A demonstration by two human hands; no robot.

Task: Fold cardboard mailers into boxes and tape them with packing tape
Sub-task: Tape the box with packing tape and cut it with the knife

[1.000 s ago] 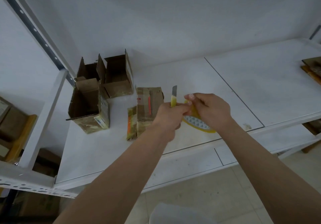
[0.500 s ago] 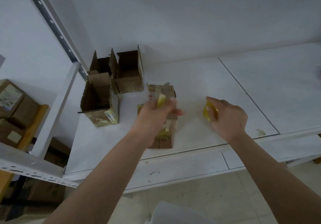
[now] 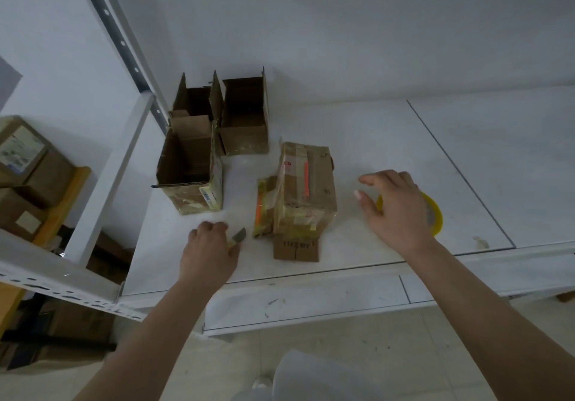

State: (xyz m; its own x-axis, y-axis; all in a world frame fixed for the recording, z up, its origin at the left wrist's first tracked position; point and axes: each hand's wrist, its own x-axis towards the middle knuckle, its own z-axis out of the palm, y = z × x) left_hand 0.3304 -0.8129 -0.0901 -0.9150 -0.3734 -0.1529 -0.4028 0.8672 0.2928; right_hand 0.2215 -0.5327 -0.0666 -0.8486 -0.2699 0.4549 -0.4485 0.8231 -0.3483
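Shelf board (image 3: 357, 126) spreads white beyond both of my hands, and I see bare surface past the right hand (image 3: 396, 210) out to a thin dark seam (image 3: 460, 176) that runs diagonally across the board on that hand's outer side. The board's front edge passes under my wrists, with a lower white ledge (image 3: 311, 302) just beneath it. Off to the outer side of my left hand (image 3: 208, 252) a white upright post (image 3: 109, 179) slants down, and beyond it brown cartons (image 3: 28, 167) sit on a lower rack.

Ahead of the left hand stand three open boxes. The nearest open box (image 3: 189, 173) has its flaps up, and I can see only bare cardboard walls inside. Behind it a second open box (image 3: 191, 101) shows the same, and just beside that a third open box (image 3: 245, 117) shows a brown floor with nothing I can make out in it.

Between my hands lies the taped mailer box (image 3: 306, 189), closed, wrapped in yellowish tape with an orange strip along the top, one brown flap sticking out toward me. A flattened mailer (image 3: 264, 206) leans against its side nearer my left hand.

My left hand is curled and grips a small cutter (image 3: 238, 235), whose grey blade points toward the taped box, low over the board. My right hand has fingers spread and relaxed, holding nothing, hovering above the yellow tape roll (image 3: 431, 213), which lies flat on the board partly hidden beneath the palm. I cannot tell whether the fingers touch it.
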